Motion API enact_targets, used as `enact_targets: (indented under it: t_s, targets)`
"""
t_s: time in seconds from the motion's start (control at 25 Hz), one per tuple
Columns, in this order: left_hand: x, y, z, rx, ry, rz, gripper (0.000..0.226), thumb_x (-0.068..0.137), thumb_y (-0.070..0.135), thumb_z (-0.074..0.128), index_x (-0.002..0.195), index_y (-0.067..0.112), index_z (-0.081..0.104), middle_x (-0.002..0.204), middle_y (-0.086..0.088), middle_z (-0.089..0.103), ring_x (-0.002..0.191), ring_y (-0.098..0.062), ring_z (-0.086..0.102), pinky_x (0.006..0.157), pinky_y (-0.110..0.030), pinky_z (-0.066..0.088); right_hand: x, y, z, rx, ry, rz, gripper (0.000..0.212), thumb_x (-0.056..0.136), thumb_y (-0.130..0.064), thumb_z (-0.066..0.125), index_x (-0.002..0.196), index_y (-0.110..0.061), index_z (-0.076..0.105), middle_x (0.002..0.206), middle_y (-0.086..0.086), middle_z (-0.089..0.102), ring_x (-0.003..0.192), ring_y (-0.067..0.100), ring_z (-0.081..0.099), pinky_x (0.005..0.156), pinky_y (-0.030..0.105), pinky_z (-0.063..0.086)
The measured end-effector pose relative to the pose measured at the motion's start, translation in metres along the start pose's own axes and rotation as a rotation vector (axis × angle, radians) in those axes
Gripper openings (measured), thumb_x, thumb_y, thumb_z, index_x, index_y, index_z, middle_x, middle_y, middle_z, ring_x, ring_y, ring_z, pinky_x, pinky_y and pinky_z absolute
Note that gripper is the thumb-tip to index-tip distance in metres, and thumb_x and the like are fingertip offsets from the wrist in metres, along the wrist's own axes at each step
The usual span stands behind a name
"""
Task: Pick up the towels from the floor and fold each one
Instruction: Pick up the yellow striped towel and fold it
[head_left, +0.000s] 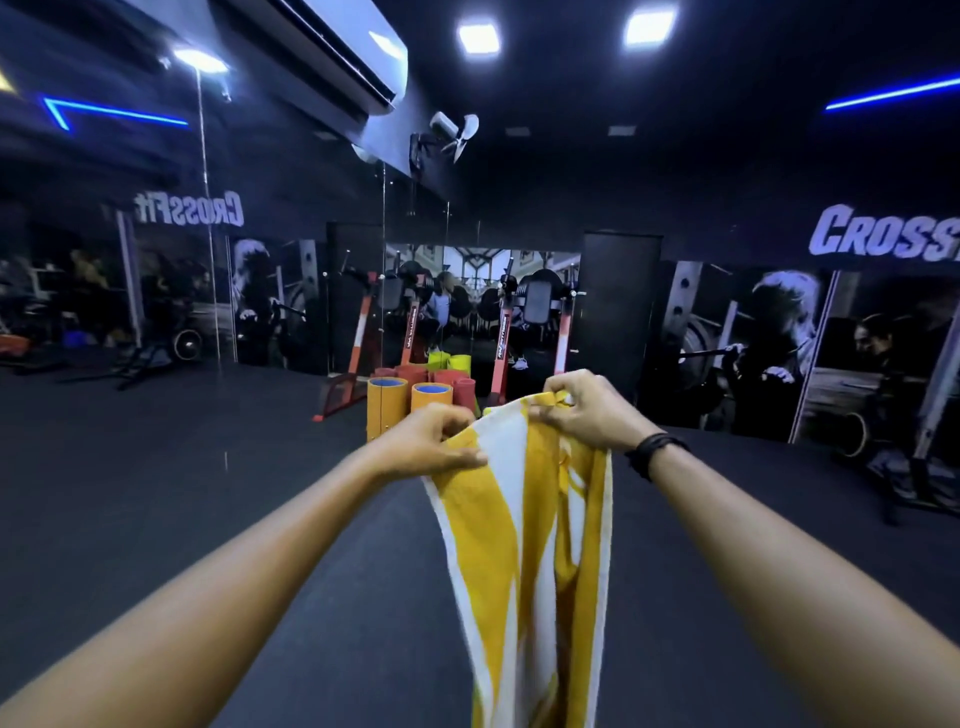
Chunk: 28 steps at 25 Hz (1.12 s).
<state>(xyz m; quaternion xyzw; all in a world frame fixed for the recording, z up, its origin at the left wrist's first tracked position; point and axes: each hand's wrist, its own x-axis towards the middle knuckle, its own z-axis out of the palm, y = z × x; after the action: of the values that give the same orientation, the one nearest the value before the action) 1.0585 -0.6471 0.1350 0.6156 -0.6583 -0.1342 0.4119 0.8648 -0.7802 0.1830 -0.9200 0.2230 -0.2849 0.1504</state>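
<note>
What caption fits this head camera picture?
Left hand and right hand hold up a yellow-and-white striped cloth towel.

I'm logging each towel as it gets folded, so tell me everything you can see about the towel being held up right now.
The towel is yellow with broad white stripes, in soft woven-looking cloth. It hangs lengthwise in the air, off the dark floor, loosely doubled so its layers drape in folds; its lower end runs out of the picture. The left hand pinches one part of the top edge and the right hand grips the other, close together. Nothing else touches it.
</note>
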Motion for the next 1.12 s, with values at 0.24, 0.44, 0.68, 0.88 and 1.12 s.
enact_targets:
  t_s: [0.24, 0.44, 0.68, 0.88, 1.12]
  targets:
    - [0.006, 0.018, 0.032, -0.657, 0.364, -0.316, 0.016, 0.086, 0.015, 0.069, 0.077, 0.004, 0.063, 0.071, -0.007, 0.063, 0.062, -0.016, 0.060, 0.053, -0.023, 0.050, 0.002, 0.014, 0.010, 0.358, 0.156, 0.304, 0.035, 0.079, -0.031, 0.076, 0.096, -0.017, 0.048, 0.092, 0.006, 0.059, 0.082, 0.020, 0.058, 0.069, 0.036, 0.048]
    - [0.020, 0.043, 0.053, -0.870, 0.423, -0.380, 0.013, 0.081, -0.005, 0.069, 0.093, -0.003, 0.065, 0.075, -0.012, 0.067, 0.055, -0.014, 0.068, 0.053, -0.023, 0.057, -0.006, -0.008, 0.018, 0.572, -0.024, 0.226, 0.020, 0.082, 0.000, 0.071, 0.090, -0.008, 0.054, 0.072, 0.010, 0.060, 0.053, 0.015, 0.056, 0.050, 0.023, 0.048]
    - [0.027, 0.032, 0.071, -0.515, 0.539, -0.376, 0.012, 0.087, 0.018, 0.069, 0.093, 0.009, 0.074, 0.081, -0.008, 0.074, 0.082, -0.025, 0.072, 0.080, -0.041, 0.059, -0.012, -0.012, 0.015, 0.535, 0.038, 0.287, 0.016, 0.075, 0.005, 0.076, 0.083, -0.001, 0.064, 0.076, 0.022, 0.071, 0.063, 0.028, 0.072, 0.064, 0.039, 0.060]
    - [0.020, 0.037, 0.085, -0.372, 0.469, -0.260, 0.026, 0.094, 0.035, 0.056, 0.083, 0.021, 0.074, 0.086, -0.009, 0.075, 0.090, -0.025, 0.070, 0.087, -0.049, 0.054, -0.011, -0.011, 0.017, 0.565, 0.053, 0.363, 0.019, 0.073, 0.003, 0.078, 0.085, -0.001, 0.064, 0.081, 0.020, 0.068, 0.065, 0.031, 0.072, 0.062, 0.036, 0.060]
    - [0.009, 0.028, 0.098, -0.081, 0.450, -0.061, 0.012, 0.075, 0.024, 0.079, 0.081, 0.016, 0.073, 0.073, -0.002, 0.072, 0.075, -0.020, 0.069, 0.066, -0.043, 0.056, -0.013, -0.006, 0.011, 0.754, -0.083, 0.430, 0.007, 0.087, 0.002, 0.064, 0.089, -0.003, 0.060, 0.076, 0.015, 0.065, 0.058, 0.020, 0.067, 0.055, 0.030, 0.060]
